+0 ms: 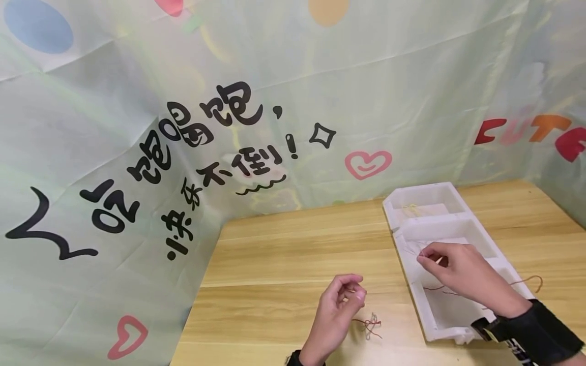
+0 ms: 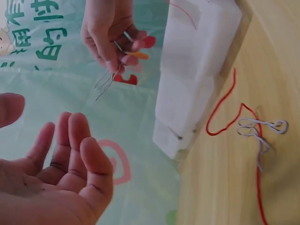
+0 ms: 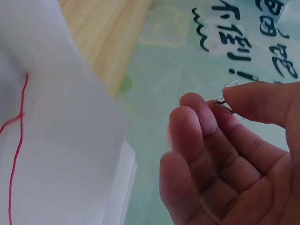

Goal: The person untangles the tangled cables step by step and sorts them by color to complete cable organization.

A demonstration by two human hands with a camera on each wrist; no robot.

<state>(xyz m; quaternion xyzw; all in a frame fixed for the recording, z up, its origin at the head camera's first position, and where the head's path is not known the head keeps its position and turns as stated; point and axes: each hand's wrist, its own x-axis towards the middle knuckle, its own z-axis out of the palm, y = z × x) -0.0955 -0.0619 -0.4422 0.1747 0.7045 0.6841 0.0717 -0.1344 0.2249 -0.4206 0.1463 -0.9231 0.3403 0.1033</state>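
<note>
My right hand [image 1: 467, 272] is over the white divided tray [image 1: 414, 284], pinching a thin bent silver wire [image 2: 107, 85] between thumb and fingertip. In the right wrist view, part of this wire [image 3: 225, 107] is hidden by the fingers. My left hand [image 1: 336, 312] hovers over the table to the left of the tray, fingers loosely bent, holding nothing. Beside it on the wood lie looped silver wire pieces [image 2: 261, 125] with a red string [image 2: 258, 183] running through or around them; which of the two I cannot tell.
Yellow strands [image 1: 412, 209] lie in the tray's far compartment. Red strings [image 1: 435, 288] are in the near one, and a reddish strand [image 1: 533, 278] hangs over its right edge. A printed cloth [image 1: 274, 51] stands behind and left of the wooden table [image 1: 293, 244].
</note>
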